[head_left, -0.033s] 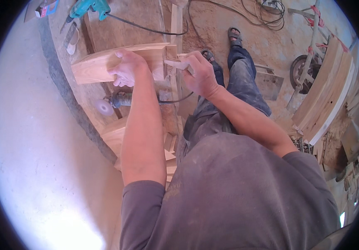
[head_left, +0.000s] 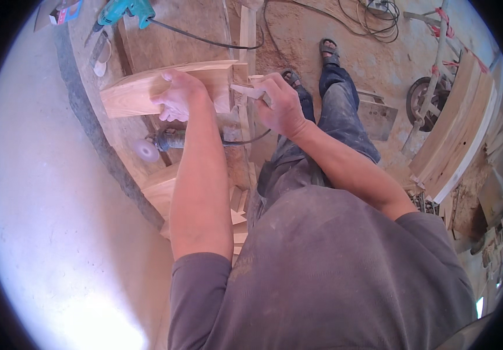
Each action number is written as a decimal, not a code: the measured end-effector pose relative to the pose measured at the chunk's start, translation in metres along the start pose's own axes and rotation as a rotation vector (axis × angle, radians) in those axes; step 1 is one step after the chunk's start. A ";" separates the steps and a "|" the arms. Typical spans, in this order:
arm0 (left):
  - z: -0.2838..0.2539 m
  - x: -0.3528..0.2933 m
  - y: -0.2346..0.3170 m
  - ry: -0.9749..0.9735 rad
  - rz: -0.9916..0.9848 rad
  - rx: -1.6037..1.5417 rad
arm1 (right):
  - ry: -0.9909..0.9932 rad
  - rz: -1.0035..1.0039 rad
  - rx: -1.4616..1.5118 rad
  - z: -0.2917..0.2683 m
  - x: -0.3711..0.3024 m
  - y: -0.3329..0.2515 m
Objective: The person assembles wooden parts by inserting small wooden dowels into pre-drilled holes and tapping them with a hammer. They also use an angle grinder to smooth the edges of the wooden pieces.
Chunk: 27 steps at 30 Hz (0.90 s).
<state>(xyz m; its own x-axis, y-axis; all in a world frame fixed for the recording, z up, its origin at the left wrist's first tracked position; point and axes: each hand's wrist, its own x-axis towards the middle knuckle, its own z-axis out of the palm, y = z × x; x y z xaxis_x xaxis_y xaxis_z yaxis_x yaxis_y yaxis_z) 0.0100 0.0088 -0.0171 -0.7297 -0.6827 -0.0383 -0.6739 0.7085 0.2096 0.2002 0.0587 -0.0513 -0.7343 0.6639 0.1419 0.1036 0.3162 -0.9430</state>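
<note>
A pale curved wooden piece lies across the workbench at the upper left, its squared end toward the right. My left hand grips it from above, thumb on the top side and fingers wrapped over the near side. Just off that squared end, my right hand is closed round a thin pale piece, whose tapered tip points left at the wood. Whether this piece is wood or something else I cannot tell.
A teal power drill with a black cable lies at the far left. Nearer, an angle grinder with a pale disc rests below the wooden piece. Curved boards lean at the right by a wheel. Cables coil on the floor.
My right hand has shifted very slightly with the thin pale piece. My left hand and the curved wooden piece look unmoved.
</note>
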 end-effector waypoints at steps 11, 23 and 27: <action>-0.011 -0.005 0.004 -0.089 -0.011 -0.013 | 0.000 -0.057 -0.001 0.007 0.004 -0.001; 0.000 0.000 0.000 -0.032 0.005 0.019 | -0.162 -0.063 -0.073 0.000 0.020 0.004; -0.009 -0.006 0.003 -0.063 0.015 0.033 | -0.213 -0.017 -0.052 -0.009 0.024 -0.004</action>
<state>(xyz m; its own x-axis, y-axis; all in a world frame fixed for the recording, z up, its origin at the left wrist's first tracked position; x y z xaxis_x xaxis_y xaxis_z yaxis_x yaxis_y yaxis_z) 0.0135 0.0132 -0.0078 -0.7448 -0.6602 -0.0968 -0.6655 0.7247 0.1785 0.1882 0.0791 -0.0413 -0.8609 0.5015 0.0854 0.1203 0.3638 -0.9237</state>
